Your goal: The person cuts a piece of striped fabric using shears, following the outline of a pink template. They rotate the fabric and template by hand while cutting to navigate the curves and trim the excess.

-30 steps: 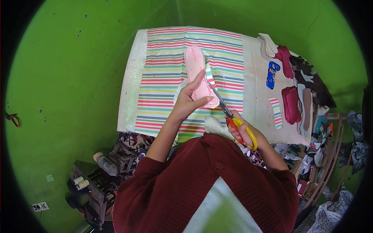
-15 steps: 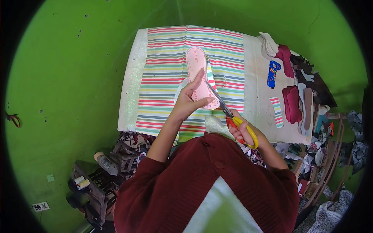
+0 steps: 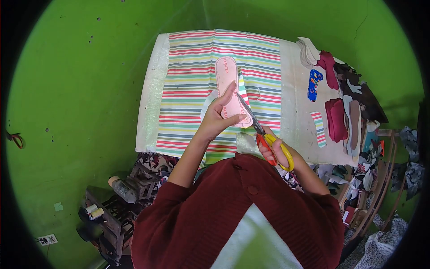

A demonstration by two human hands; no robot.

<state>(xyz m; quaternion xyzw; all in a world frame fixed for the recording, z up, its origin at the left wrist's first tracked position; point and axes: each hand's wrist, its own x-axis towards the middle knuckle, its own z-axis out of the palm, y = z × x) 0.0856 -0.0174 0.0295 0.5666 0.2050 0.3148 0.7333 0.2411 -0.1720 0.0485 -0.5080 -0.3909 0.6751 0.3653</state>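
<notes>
My left hand grips a pale pink insole printed with red "PARATEX" lettering, thumb and fingers over its face. A strip of striped fabric sticks out along the insole's right edge. In my right hand is a pair of scissors with one red and one yellow handle loop. Their blades lie along the lower right edge of the insole, pointing up and left. Beneath both hands, striped cloth is spread over the table. Whether the blade tips touch the insole or only the fabric, I cannot make out.
On the table's right lie a blue patterned piece, a small striped piece, maroon pieces and white insole shapes. A wooden rack holds scraps at right. A wooden stand with thread spools is lower left.
The scissor handles have moved slightly left and spread further apart. My left hand and the insole have shifted slightly down.
</notes>
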